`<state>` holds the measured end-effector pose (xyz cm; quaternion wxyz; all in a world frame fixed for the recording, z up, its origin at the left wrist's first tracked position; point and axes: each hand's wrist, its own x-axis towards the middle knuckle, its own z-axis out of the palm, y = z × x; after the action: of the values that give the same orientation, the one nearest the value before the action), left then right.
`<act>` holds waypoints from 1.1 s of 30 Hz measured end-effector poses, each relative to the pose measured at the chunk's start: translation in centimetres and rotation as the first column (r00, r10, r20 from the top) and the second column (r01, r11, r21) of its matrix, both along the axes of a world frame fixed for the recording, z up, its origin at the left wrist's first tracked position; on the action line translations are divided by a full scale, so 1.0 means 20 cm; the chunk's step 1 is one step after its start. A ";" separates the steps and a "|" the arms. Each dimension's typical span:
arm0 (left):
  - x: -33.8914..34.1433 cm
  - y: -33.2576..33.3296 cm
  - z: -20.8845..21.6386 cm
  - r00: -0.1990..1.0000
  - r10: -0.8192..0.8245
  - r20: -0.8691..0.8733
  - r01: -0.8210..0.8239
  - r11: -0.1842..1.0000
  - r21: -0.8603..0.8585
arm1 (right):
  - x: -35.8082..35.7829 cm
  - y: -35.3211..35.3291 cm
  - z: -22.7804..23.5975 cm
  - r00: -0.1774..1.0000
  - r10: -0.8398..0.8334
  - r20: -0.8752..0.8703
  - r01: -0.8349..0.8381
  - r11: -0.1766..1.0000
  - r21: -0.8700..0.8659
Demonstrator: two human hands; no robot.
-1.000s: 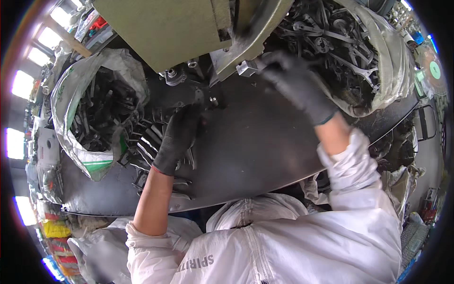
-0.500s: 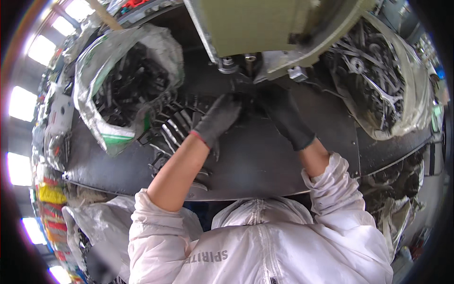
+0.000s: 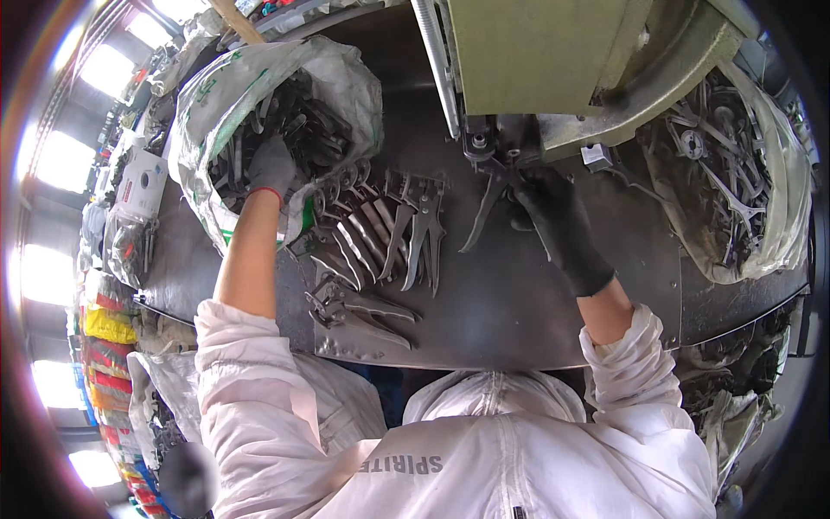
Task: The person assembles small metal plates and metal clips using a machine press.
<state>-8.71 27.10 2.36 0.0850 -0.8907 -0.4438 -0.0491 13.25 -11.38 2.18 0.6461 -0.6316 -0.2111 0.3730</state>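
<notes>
My left hand [image 3: 272,164], in a grey glove, reaches into a white woven sack [image 3: 194,130] at the left, among dark metal parts [image 3: 316,130]. Its fingertips are lost among the parts. Under the head of a green machine [image 3: 536,60], my right hand [image 3: 551,203] in a dark glove grips a plier-like metal tool [image 3: 486,212], whose curved handle sticks out toward me. The tool's upper end is hidden by the machine and the glove. Between the hands lies a row of similar plier-like tools [image 3: 419,229], with a few more [image 3: 363,311] nearer the table's front edge.
Another sack [image 3: 774,221] at the right holds long silvery metal parts [image 3: 713,156]. A small metal block [image 3: 596,156] sits beside the machine. The dark metal table [image 3: 484,320] has a curved front edge close to my body.
My left hand has gone from the machine into the left sack. My right hand stays by the machine, where the tool's handle now shows. The whole view has shifted somewhat.
</notes>
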 end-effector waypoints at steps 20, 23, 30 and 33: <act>0.12 -0.34 0.03 0.796 -0.359 0.488 0.472 0.873 -0.127 | -0.03 -0.07 -0.05 0.988 -0.011 -0.155 0.011 1.000 -0.003; 0.17 -0.42 0.06 0.776 -0.305 0.552 0.474 0.859 -0.191 | -0.16 -0.02 -0.02 0.971 -0.080 -0.227 0.119 0.980 0.160; -0.02 -0.37 0.04 0.787 -0.464 0.407 0.537 0.840 -0.080 | 0.11 -0.22 0.24 0.460 0.409 0.788 0.127 0.849 -0.514; 0.10 -0.57 0.22 0.825 -0.307 0.475 0.349 0.937 0.000 | 0.51 -0.39 -0.14 0.451 -0.151 0.880 0.250 0.967 0.038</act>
<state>-6.78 15.65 6.83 -0.0732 -0.9181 -0.2929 -0.2569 23.36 -19.11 -0.66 0.4549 -0.7837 -0.4168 -0.0713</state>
